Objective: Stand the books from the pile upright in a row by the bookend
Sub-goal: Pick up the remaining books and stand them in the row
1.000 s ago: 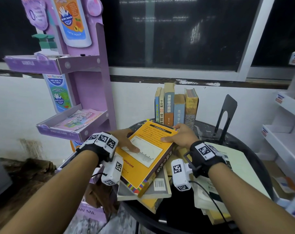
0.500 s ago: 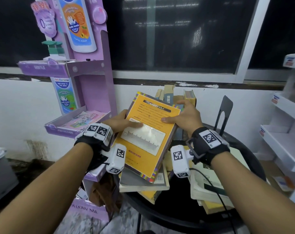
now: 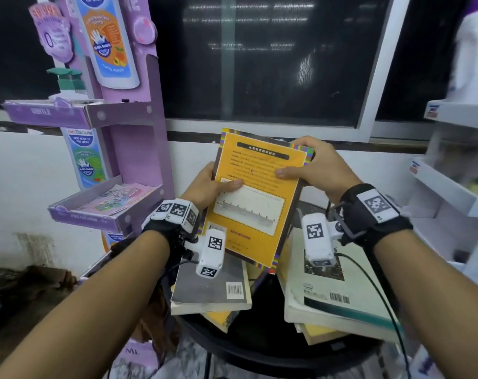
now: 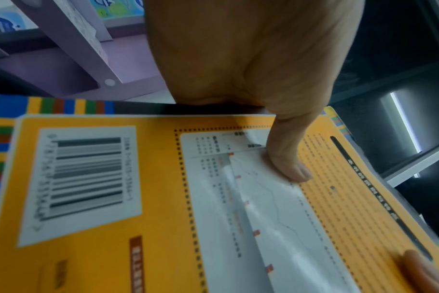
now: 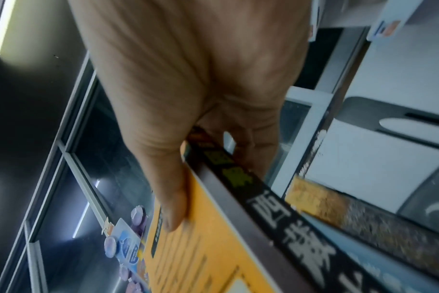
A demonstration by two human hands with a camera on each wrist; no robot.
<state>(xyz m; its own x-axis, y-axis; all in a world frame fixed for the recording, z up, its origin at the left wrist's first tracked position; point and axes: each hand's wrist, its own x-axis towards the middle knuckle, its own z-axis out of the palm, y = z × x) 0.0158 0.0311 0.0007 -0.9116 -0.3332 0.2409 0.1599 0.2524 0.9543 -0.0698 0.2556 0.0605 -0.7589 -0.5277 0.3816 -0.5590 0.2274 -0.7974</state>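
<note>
I hold an orange book in the air over the black round table, nearly upright with its back cover facing me. My left hand grips its left edge, thumb pressed on the cover. My right hand grips the upper right corner by the dark spine, thumb on the cover. Below lie the piled books: a grey one and a white one with a green band. The right wrist view shows the grey bookend and a standing yellow-brown book. In the head view the lifted book hides both.
A purple cardboard display stand with trays stands close on the left of the table. A white shelf unit is at the right. A white wall and dark window are behind. Cables hang from both wrist cameras.
Both hands have lifted the orange book off the pile and tipped it from lying flat to almost upright; it now covers the standing row and bookend in the head view.
</note>
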